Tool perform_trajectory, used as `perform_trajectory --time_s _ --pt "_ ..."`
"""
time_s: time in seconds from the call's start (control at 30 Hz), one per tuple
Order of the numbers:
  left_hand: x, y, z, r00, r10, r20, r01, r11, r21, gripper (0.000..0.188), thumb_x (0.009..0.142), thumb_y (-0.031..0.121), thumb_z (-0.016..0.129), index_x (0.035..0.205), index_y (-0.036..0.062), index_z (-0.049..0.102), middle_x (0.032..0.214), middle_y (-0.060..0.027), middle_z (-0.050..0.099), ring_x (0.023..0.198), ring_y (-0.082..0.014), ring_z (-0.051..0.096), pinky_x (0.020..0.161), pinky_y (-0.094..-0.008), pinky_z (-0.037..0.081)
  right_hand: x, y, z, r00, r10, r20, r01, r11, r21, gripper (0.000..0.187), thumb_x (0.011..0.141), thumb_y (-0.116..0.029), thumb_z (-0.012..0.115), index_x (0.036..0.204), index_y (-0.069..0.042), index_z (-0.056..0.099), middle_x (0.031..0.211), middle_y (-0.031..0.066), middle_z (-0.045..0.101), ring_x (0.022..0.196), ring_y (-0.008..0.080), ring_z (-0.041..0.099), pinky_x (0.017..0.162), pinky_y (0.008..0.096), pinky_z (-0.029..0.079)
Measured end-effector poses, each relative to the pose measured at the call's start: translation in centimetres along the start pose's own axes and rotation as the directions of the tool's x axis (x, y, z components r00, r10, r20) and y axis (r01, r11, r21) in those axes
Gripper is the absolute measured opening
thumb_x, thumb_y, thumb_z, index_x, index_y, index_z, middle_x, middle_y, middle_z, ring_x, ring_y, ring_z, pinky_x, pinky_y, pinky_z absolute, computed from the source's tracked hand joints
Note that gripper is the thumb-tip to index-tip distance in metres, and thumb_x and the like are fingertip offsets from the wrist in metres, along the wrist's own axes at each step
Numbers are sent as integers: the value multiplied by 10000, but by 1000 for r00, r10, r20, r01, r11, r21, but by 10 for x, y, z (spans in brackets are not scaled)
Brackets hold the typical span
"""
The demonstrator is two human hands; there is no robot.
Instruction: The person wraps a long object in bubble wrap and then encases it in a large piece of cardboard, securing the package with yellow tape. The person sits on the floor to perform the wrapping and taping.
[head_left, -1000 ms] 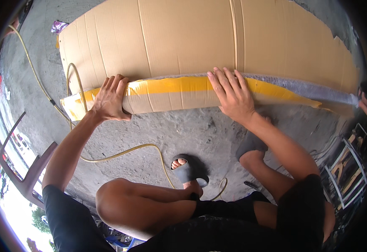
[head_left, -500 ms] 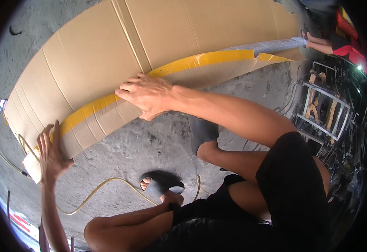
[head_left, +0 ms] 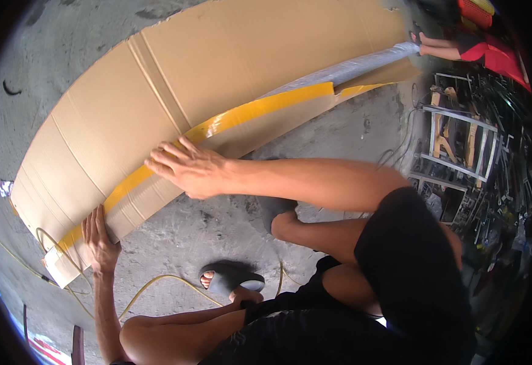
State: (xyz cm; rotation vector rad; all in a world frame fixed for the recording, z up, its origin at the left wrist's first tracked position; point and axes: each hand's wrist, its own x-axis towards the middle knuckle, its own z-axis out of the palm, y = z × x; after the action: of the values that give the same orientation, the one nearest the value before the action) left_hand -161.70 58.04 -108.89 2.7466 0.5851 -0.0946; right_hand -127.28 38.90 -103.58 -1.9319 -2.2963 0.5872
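Grey concrete floor (head_left: 175, 243) spreads under and around both hands, and on it lies the broad cardboard sheet (head_left: 217, 79), its bulk beyond the fingers and its near edge folded over in a long curve directly beneath both palms. A long bundle in clear wrap (head_left: 363, 66) runs along that fold, well to the right of the grip, partly covered by the flap. Farther right, past the bundle's end, are the legs and red clothing of another person (head_left: 491, 55); a pale metal frame (head_left: 455, 117) stands nearer, also right of the hands. A thin yellow hose (head_left: 167, 277) loops on the near side of the left hand. Yellow tape (head_left: 272, 104) follows the fold, passing under the fingers of both hands. The right hand (head_left: 190, 170) lies spread, fingers apart across tape and flap, without closing. The left hand (head_left: 100, 244) lays straight fingers over the fold, thumb beside the near edge; whether it pinches the cardboard I cannot tell. A dark sandal (head_left: 224, 277) is nearer the body than either hand.
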Motion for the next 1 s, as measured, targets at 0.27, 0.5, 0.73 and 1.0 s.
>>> perform_trajectory --time_s 0.27,0.5,0.73,1.0 --pt "14 -4 -21 994 -22 110 34 993 -110 862 679 -109 765 1509 -42 542 1355 -281 683 1264 -469 649 1135 -521 512 -230 86 -103 983 127 132 -110 985 -132 574 962 -193 720 1484 -18 557 1485 185 548 1363 371 548 1134 531 441" --pt "15 -2 -21 989 -27 147 36 998 -61 814 723 -85 736 1510 -58 529 1398 -301 656 1282 -501 629 1165 -567 480 -342 202 -92 753 632 -181 -655 746 -121 1194 737 -394 973 1690 -121 308 1710 179 307 1564 420 317 1283 584 294" --pt "6 3 -14 994 -19 111 11 997 72 762 774 -17 658 1521 -73 514 1422 -308 635 1327 -510 605 1197 -597 448 -368 291 -95 759 635 142 -604 769 -208 1295 653 -312 1007 1711 -129 284 1770 126 313 1651 340 253 1382 550 202" --pt "-20 28 17 978 128 -162 -87 967 240 754 1015 336 682 1582 -73 401 1495 -293 550 1388 -492 541 1194 -665 397 -375 304 -81 814 570 112 -524 804 -282 938 707 -246 971 1531 -85 554 1459 136 614 1371 353 575 1176 485 440"
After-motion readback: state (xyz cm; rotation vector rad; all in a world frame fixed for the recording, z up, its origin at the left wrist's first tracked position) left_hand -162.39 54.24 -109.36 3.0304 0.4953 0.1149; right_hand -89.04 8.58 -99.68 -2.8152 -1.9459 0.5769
